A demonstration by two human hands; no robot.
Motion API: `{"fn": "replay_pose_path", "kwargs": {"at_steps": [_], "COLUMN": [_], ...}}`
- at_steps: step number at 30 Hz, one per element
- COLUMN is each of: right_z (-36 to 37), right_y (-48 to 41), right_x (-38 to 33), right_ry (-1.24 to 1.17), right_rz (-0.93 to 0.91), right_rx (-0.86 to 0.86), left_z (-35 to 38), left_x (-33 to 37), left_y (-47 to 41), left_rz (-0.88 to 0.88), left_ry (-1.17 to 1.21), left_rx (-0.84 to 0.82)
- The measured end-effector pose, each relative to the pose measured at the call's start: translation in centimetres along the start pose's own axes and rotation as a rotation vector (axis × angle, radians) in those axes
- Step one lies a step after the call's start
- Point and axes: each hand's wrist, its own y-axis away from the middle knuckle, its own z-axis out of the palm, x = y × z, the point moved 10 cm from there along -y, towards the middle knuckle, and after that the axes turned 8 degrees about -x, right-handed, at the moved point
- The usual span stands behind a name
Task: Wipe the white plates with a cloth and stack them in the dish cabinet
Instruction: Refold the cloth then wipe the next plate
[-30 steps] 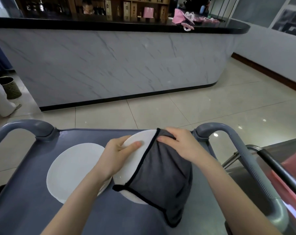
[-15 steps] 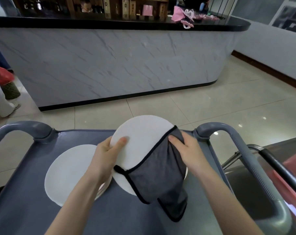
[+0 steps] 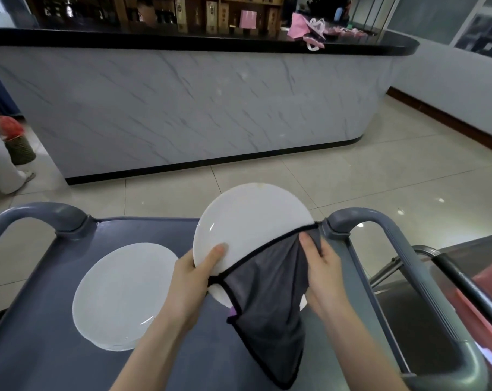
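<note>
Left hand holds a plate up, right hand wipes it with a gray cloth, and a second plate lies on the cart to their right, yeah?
One slip: the head view shows the second plate on the cart to their left, not right. The left hand does hold a plate up while the right hand wipes it with the gray cloth.

We list: white plate [image 3: 250, 221], tilted, gripped in our left hand [image 3: 194, 280]; grey cloth [image 3: 270, 306] pinched against it by our right hand [image 3: 321, 275]; second plate [image 3: 120, 292] flat on the cart [image 3: 41, 348].
</note>
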Motion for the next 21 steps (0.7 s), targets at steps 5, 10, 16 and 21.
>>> {"fn": "replay_pose_path", "kwargs": {"at_steps": [5, 10, 16, 21], "right_z": [0.1, 5.1, 5.4, 1.4], "right_y": [-1.2, -2.8, -3.2, 0.3], "right_x": [-1.8, -7.7, -7.7, -0.4], "right_ry": [0.253, 0.797, 0.777, 0.076], "right_rz": [-0.048, -0.223, -0.282, -0.004], "right_rx": [-0.109, -0.447, -0.372, -0.067], "left_z": [0.5, 1.4, 1.1, -0.7], "left_x": [1.3, 5.1, 5.7, 3.8], "left_y": [-0.7, -1.2, -0.7, -0.5], "left_rz": [-0.010, 0.067, 0.162, 0.120], "left_ry": [-0.118, -0.388, -0.265, -0.007], "left_rx": [-0.146, -0.281, -0.097, 0.080]}}
